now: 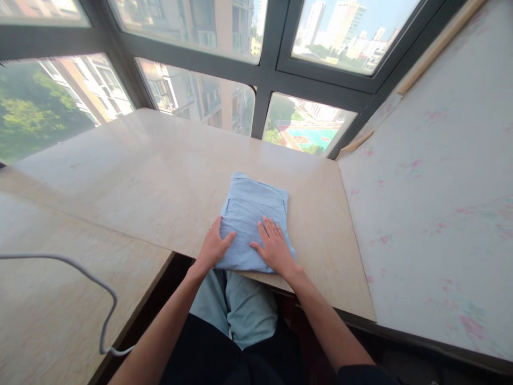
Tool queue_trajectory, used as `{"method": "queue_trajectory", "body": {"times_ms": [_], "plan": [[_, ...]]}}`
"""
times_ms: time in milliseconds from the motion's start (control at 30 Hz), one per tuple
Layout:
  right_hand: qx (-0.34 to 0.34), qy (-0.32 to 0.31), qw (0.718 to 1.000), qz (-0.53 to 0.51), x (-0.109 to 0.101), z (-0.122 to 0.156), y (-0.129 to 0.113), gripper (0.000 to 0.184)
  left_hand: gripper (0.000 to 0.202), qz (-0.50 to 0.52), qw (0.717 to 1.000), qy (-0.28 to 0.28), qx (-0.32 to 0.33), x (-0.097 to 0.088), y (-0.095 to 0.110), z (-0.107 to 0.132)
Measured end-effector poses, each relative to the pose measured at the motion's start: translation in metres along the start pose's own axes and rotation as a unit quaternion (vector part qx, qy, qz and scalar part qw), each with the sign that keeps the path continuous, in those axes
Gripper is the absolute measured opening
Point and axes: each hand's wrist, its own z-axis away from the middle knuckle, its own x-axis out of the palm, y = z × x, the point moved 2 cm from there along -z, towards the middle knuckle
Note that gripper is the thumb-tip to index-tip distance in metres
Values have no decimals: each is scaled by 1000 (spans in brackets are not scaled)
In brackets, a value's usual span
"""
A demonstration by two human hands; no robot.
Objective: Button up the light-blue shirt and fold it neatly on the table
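Observation:
A light blue garment [256, 206], folded into a flat, roughly square packet, lies on the pale tabletop [180, 171] close to its front edge. What kind of garment it is, I cannot tell. My left hand [216, 243] rests at its left side, thumb spread over the top and the other fingers along the side edge. Flat on the lower right part of the cloth lies my right hand [274, 243], its fingers stretched out and a little apart. Small wrinkles run across the cloth between the two hands.
Dark-framed windows [264, 80] stand along the back of the tabletop. A flower-patterned wall [433, 214] bounds the right side. At the left is another pale surface [60, 283], with a grey cable [108, 299] passing above it and a dark gap before the front edge.

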Motion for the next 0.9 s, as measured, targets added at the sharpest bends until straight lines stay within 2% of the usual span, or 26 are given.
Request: {"method": "queue_trajectory", "body": {"times_ms": [100, 233, 433, 533, 667, 800, 900], "plan": [[-4, 4, 1000, -6, 7, 6, 8, 68, 74, -23, 999, -5, 41, 8, 6, -14], [10, 4, 1000, 2, 4, 21, 22, 65, 74, -54, 993, -17, 103, 25, 16, -25], [30, -3, 1000, -6, -6, 44, 54, 68, 76, -57, 990, -33, 121, 59, 37, -16], [49, -12, 999, -2, -16, 60, 80, 69, 78, -52, 989, -41, 133, 84, 52, -7], [74, -32, 997, 21, -34, 85, 118, 68, 78, -45, 984, -48, 165, 127, 79, 8], [149, -49, 985, 69, -48, 107, 147, 68, 72, -53, 972, -56, 223, 167, 107, 27], [202, -48, 974, 93, -51, 118, 158, 72, 69, -79, 963, -63, 251, 185, 124, 33]]}}
